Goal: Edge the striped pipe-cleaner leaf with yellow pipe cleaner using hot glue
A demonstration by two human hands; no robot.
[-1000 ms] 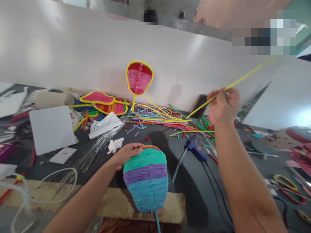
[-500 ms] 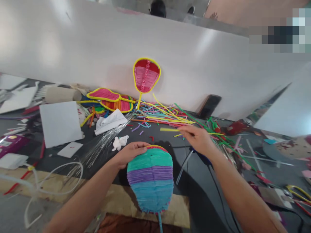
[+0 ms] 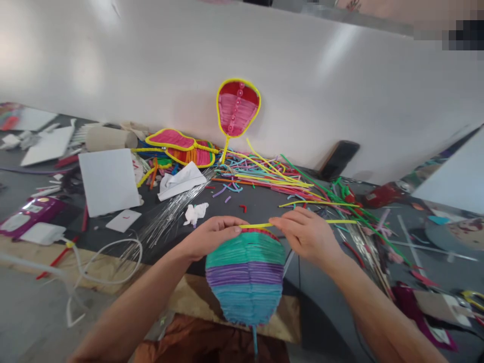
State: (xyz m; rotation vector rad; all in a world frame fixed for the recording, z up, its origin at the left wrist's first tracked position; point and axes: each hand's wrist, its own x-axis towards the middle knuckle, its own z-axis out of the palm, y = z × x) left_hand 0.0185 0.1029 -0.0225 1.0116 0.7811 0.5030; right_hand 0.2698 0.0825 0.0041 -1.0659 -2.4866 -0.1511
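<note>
My left hand (image 3: 219,234) pinches the upper left edge of a fan (image 3: 245,275) made of pipe cleaners, banded green, purple and blue, with a thin blue handle pointing down. A yellow pipe cleaner (image 3: 260,226) lies along the fan's top rim, its left end at my left fingertips. My right hand (image 3: 306,234) is closed on this pipe cleaner just right of the rim, and its free end sticks out to the right past the hand. Behind, a finished-looking pink and red fan (image 3: 238,108) with a yellow border leans upright against the white panel.
Loose coloured pipe cleaners (image 3: 272,176) are heaped along the panel (image 3: 170,65). A phone (image 3: 339,159) leans at the right. White paper (image 3: 108,181), crumpled tissue (image 3: 195,214), silver wires (image 3: 170,212) and a white cable (image 3: 106,275) lie on the left; scissors (image 3: 472,300) at far right.
My right hand has brought the yellow pipe cleaner down and left onto the fan's top rim, meeting my left fingertips. The view has shifted slightly, moving the background.
</note>
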